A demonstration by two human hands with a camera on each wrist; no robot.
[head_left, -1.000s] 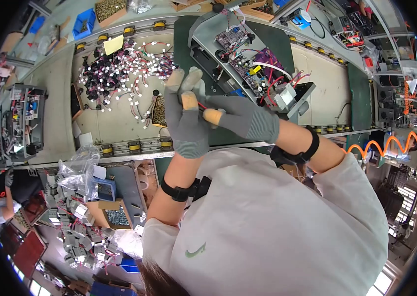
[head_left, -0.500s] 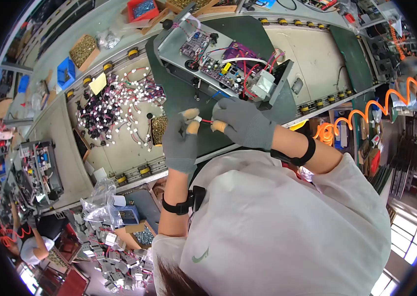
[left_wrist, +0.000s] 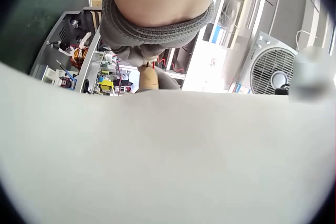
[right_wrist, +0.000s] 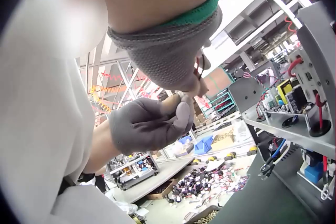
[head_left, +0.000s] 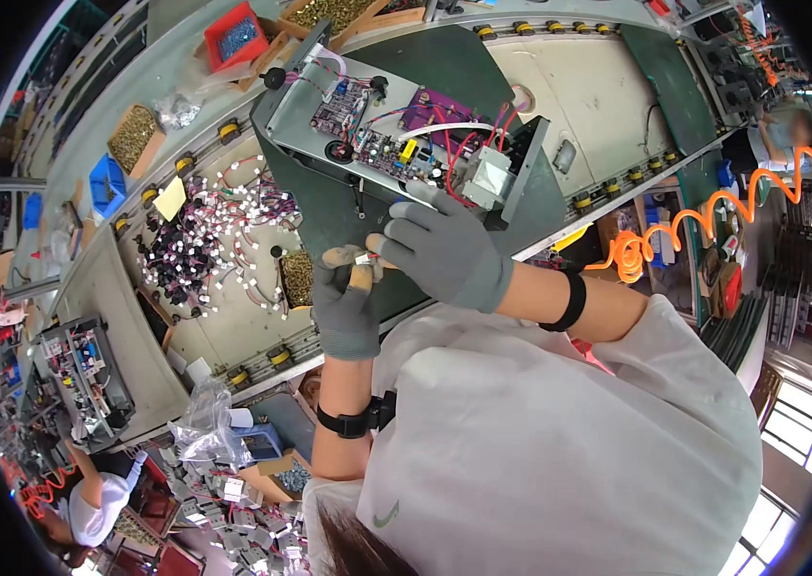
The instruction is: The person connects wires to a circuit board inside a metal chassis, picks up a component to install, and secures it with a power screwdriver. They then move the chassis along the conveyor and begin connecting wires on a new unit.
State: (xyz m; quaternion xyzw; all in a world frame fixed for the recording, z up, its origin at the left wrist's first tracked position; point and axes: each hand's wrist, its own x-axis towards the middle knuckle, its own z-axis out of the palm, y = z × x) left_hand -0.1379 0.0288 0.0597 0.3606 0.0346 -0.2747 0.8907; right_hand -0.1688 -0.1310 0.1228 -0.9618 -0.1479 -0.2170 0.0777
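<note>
My gloved left hand pinches a small white connector between thumb and forefinger, in front of my chest. From the right, my gloved right hand meets it, thumb and fingertips closed together right beside the connector. A short red wire shows by the right hand in the right wrist view. Beyond both hands, an open metal chassis with circuit boards and cables lies on a dark green mat. The right hand's outer fingers overlap the chassis's near edge in the head view.
Left of the mat lies a heap of wire harnesses with white plugs, next to a small box of brass parts. Blue and red bins stand at the back. A coiled orange hose hangs at right.
The hands have come down and closer together, the right moving left to meet the left fingertips at the connector. The head view has turned, shifting the chassis leftward and up.
</note>
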